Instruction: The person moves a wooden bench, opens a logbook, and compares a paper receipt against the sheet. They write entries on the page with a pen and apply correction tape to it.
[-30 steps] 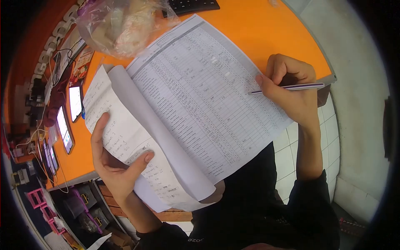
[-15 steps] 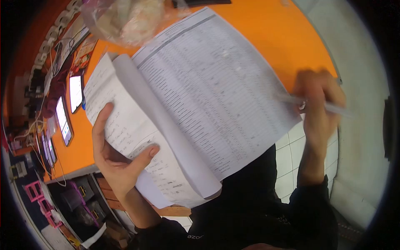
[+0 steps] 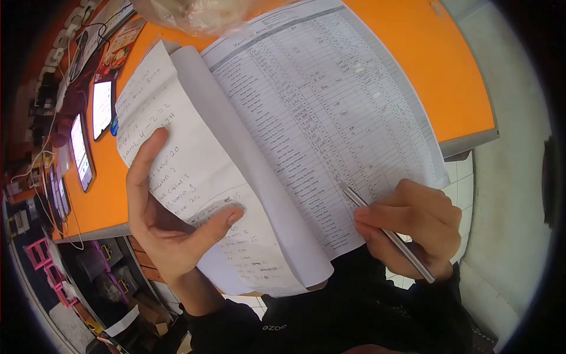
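Observation:
My left hand (image 3: 168, 239) grips a handwritten sheet (image 3: 183, 171) from its left side, thumb and index finger lying on top. Lists of words and numbers cover that sheet, and its right part curls over a rolled white page. Beside it lies a large printed form (image 3: 306, 76) with rows, columns and pencilled-looking figures. A slim silver-grey pen (image 3: 408, 253) is pinched in my right hand (image 3: 421, 221) over the lower right of the form. The pen's tip is close to a number column; whether it touches the paper I cannot tell.
The papers rest partly on an orange table (image 3: 424, 53), overhanging its near edge. A clear plastic bag (image 3: 200, 17) stands at the back. Phones (image 3: 82, 153) with lit screens and cables lie on the left. Below are pink-framed racks (image 3: 56, 280); a pale wall (image 3: 507, 147) is at right.
My right hand has come left and down from beyond the form's right edge, bringing the pen over the printed rows. The view has shifted closer; my left hand keeps its hold.

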{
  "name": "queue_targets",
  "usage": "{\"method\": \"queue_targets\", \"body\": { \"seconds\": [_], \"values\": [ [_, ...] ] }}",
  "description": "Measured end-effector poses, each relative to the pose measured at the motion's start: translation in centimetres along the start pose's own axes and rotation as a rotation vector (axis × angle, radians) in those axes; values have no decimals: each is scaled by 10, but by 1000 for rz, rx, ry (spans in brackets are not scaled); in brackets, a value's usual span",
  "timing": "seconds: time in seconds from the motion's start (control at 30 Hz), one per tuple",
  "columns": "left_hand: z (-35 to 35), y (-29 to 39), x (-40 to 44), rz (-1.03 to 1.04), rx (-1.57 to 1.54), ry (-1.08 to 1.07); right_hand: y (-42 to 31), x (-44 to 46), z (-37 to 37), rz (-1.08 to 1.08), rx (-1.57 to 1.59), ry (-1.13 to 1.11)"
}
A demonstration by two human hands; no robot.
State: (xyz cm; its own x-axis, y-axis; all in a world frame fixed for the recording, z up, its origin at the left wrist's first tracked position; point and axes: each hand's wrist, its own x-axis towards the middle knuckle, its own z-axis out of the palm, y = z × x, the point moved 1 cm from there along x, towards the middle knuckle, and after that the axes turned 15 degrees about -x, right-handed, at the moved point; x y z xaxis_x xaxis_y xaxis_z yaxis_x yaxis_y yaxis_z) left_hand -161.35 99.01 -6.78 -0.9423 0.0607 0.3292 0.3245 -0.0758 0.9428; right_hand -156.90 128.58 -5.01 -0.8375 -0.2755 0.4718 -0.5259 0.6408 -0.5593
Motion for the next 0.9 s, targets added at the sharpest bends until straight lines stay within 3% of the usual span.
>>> {"method": "queue_targets", "body": {
  "seconds": [0.43, 0.67, 0.9],
  "values": [
    [-2, 1, -3, -50, 84, 31, 7, 1, -12, 56, -134, -92],
    [1, 5, -4, -61, 128, 68, 21, -9, -15, 82, -130, 41],
    [1, 6, -3, -56, 163, 58, 22, -11, -32, 250, -222, 20]
  ]
}}
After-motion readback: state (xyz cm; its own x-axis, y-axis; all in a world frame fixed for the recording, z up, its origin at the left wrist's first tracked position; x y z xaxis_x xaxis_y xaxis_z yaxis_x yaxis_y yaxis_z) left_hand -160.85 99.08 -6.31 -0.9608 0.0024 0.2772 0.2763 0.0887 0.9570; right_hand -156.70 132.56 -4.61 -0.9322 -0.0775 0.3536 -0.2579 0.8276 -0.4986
